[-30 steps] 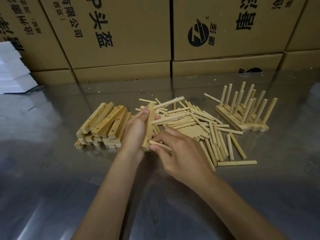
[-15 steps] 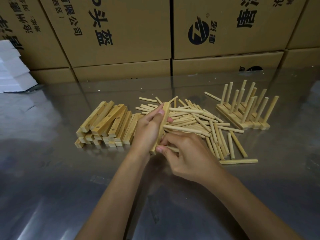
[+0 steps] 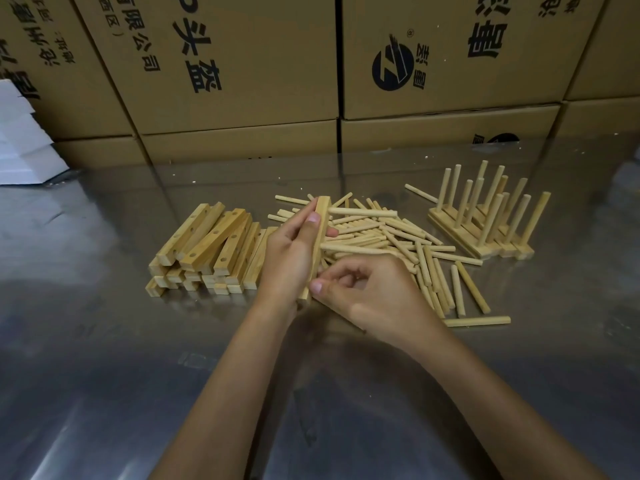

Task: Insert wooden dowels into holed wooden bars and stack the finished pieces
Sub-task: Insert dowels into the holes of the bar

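Head view showed two bare forearms reaching forward over a shiny metal surface point(image 3: 104, 341). Nearest, the right hand point(image 3: 377, 299) had its fingers curled at the lower end of a wooden bar point(image 3: 320, 237); whether it pinched a dowel there could not be told. The left hand point(image 3: 291, 258) gripped that bar, thumb along its side, holding it on end and tilted. Two dowels point(image 3: 360, 212) stuck out sideways from the bar toward the right. Just beyond and right of the hands lay a loose heap of dowels point(image 3: 415, 244). Left of the hands sat a pile of holed bars point(image 3: 207, 244). Farther right stood finished pieces point(image 3: 485, 223), their dowels pointing upward. Cardboard boxes point(image 3: 242, 64) lined the back, with white blocks point(image 3: 20, 143) at far left.
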Demonstrator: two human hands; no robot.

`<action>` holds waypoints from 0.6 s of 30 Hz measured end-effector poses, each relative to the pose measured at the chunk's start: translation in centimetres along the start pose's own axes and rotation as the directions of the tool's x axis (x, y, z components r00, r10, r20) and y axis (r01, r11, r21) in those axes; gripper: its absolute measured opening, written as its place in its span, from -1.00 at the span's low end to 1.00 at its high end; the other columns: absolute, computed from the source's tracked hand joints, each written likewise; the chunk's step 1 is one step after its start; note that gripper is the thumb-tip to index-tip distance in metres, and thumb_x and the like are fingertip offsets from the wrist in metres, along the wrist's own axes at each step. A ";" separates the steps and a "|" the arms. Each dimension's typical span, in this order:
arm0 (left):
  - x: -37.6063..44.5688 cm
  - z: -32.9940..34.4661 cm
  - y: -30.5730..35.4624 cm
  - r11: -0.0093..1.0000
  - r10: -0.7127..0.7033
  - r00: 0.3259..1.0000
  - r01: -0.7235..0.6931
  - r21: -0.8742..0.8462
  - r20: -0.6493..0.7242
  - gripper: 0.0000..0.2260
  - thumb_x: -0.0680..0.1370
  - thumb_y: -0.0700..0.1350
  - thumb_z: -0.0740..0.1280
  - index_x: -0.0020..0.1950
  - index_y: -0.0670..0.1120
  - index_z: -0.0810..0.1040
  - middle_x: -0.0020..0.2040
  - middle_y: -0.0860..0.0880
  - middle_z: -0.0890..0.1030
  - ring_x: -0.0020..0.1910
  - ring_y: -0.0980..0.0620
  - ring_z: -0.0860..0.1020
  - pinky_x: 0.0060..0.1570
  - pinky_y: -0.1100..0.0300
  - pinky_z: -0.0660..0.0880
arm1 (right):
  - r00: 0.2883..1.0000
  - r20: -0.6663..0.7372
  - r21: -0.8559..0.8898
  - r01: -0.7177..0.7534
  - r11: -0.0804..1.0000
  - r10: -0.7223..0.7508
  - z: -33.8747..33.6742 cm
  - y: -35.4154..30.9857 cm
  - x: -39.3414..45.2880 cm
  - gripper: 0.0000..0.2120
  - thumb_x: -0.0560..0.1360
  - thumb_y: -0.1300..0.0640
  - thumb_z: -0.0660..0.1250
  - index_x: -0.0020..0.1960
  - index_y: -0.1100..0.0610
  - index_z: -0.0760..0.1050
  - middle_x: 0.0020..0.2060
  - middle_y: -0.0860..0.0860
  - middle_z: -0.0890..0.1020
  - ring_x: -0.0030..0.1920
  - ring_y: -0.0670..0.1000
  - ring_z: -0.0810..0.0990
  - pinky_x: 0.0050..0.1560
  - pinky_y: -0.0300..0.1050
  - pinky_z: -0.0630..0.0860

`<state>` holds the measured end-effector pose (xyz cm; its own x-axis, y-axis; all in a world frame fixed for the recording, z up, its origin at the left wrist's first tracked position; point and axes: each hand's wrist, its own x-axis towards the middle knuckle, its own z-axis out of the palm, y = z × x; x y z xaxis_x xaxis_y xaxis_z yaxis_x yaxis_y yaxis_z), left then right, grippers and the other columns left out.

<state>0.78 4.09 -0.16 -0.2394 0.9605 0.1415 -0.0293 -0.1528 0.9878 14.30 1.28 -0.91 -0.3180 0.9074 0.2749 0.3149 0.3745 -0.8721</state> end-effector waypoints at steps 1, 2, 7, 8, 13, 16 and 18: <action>0.1 -0.2 0.0 1.000 0.004 0.999 -0.004 -0.009 -0.036 -0.75 0.68 -0.02 0.22 0.32 0.14 0.56 -0.11 0.01 0.73 -0.05 -0.02 0.66 -0.24 0.09 0.57 | 0.999 -0.015 0.043 -0.037 0.998 0.037 -0.4 -0.2 0.1 -0.88 0.43 -0.04 0.49 -0.16 0.01 0.68 -0.42 0.03 0.60 -0.48 -0.19 0.45 -0.36 -0.23 0.41; 0.2 -0.5 0.0 1.000 0.004 0.997 -0.006 -0.031 -0.078 -0.74 0.68 -0.02 0.21 0.35 0.13 0.55 -0.11 0.03 0.73 -0.11 0.03 0.66 -0.32 0.17 0.56 | 0.997 -0.023 0.101 -0.069 0.993 0.072 -1.1 -0.3 0.3 -0.84 0.41 -0.09 0.49 -0.16 -0.01 0.68 -0.42 0.03 0.62 -0.49 -0.15 0.48 -0.40 -0.17 0.44; 0.5 -1.5 0.1 0.935 -0.059 0.969 -0.031 -0.352 -0.241 -0.76 0.69 -0.03 0.19 0.34 0.07 0.50 -0.05 -0.05 0.69 -0.33 0.06 0.57 -0.35 0.15 0.57 | 0.974 0.110 0.275 -0.223 0.935 0.199 -2.5 -0.2 0.5 -0.60 0.40 -0.21 0.47 -0.17 0.15 0.65 -0.38 0.12 0.65 -0.49 -0.01 0.53 -0.52 -0.20 0.46; 0.5 -1.4 0.0 0.927 -0.060 0.969 -0.035 -0.374 -0.239 -0.75 0.69 -0.02 0.20 0.36 0.07 0.47 -0.02 -0.06 0.68 -0.32 0.05 0.58 -0.28 0.09 0.60 | 0.969 0.130 0.267 -0.239 0.934 0.211 -2.0 -0.1 0.5 -0.60 0.39 -0.22 0.48 -0.15 0.14 0.66 -0.36 0.13 0.64 -0.48 -0.01 0.54 -0.51 -0.19 0.47; 0.0 0.0 -0.4 0.956 0.016 0.980 -0.073 -0.284 -0.199 -0.64 0.65 -0.07 0.27 0.45 0.12 0.34 -0.01 0.03 0.71 -0.13 0.00 0.71 -0.19 0.10 0.64 | 0.984 -0.001 0.270 -0.170 0.948 0.177 -1.4 0.8 1.0 -0.84 0.46 -0.02 0.49 -0.14 0.07 0.68 -0.34 0.07 0.67 -0.38 0.06 0.61 -0.40 -0.16 0.55; 0.1 0.3 -0.5 0.963 0.011 0.990 -0.048 -0.266 -0.140 -0.50 0.62 -0.11 0.33 0.50 0.14 0.26 0.17 -0.02 0.66 0.07 0.03 0.68 -0.10 0.05 0.66 | 0.975 -0.091 0.230 -0.178 0.957 0.203 -2.8 1.5 1.5 -0.90 0.45 0.00 0.50 -0.18 0.01 0.69 -0.33 0.01 0.68 -0.35 -0.05 0.63 -0.33 -0.18 0.59; 0.0 0.4 -0.9 0.984 0.007 0.997 -0.021 -0.177 -0.082 -0.39 0.61 -0.11 0.36 0.57 0.16 0.17 0.25 0.00 0.60 0.10 0.12 0.66 -0.01 0.06 0.65 | 0.953 -0.233 0.141 -0.165 0.976 0.195 -4.0 2.4 2.0 -0.87 0.46 0.00 0.49 -0.22 0.02 0.67 -0.36 -0.05 0.67 -0.37 -0.16 0.61 -0.33 -0.28 0.58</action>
<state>1.25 4.30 -0.98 -0.3181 0.9373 0.1425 -0.1953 -0.2119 0.9576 17.97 4.77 -0.81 -0.0332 0.9820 0.1861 0.2342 0.1887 -0.9537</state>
